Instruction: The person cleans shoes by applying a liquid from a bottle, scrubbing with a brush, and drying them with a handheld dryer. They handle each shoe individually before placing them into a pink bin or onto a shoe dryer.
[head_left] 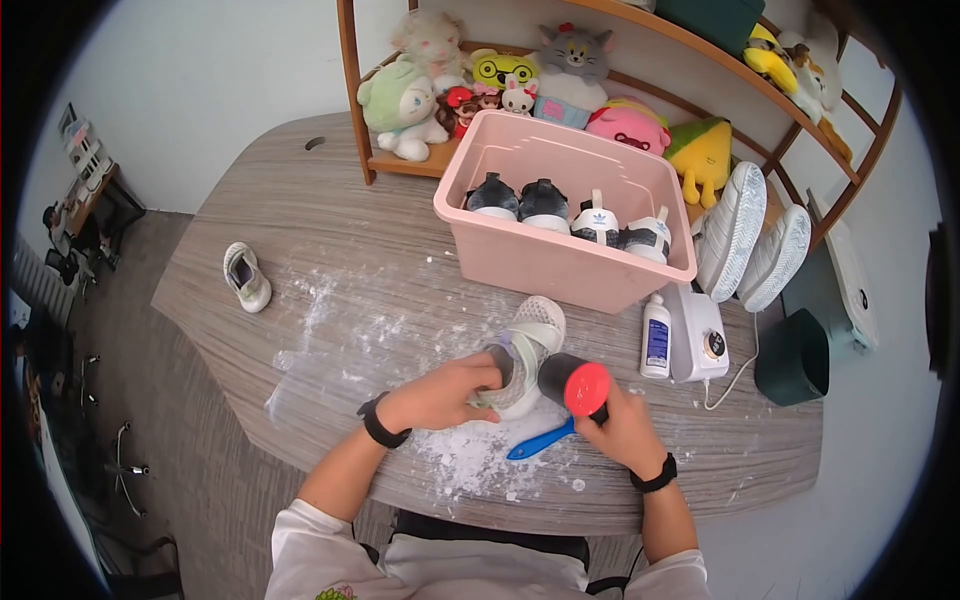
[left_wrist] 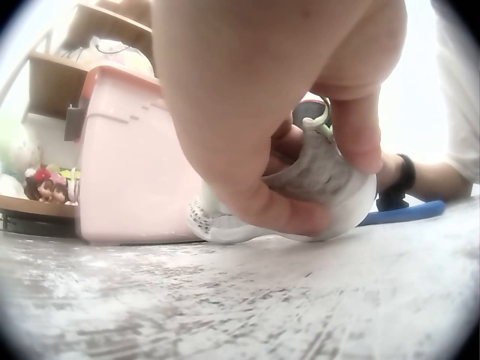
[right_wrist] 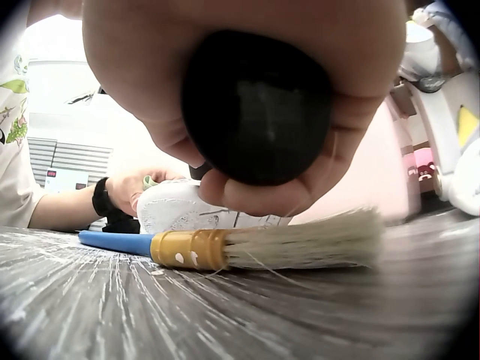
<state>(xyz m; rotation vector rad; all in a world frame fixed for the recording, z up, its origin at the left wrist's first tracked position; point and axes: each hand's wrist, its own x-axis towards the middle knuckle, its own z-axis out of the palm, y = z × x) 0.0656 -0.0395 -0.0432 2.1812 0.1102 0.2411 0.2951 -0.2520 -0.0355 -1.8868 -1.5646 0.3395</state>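
Observation:
My left hand [head_left: 445,393] grips a small pale sneaker [head_left: 535,345] by its opening, with fingertips low along its side in the left wrist view. The sneaker stands on the powder-dusted table, toe pointing away. In my right hand [head_left: 622,430] is a black handheld tool [head_left: 562,378] with a cylindrical head and a round red end. Its head is close beside the sneaker, and its rounded black handle butt [right_wrist: 255,109] faces the right wrist camera. Below that hand lies a brush [right_wrist: 187,249] with blue handle, yellow ferrule and pale bristles.
White powder [head_left: 465,455] covers parts of the table [head_left: 220,215]. A second small shoe [head_left: 247,277] stands far left. Behind the work is a pink bin [head_left: 540,270] holding several shoes. A white bottle [head_left: 656,338], a white device [head_left: 697,335] with a cord and a dark green bin [head_left: 793,358] stand right.

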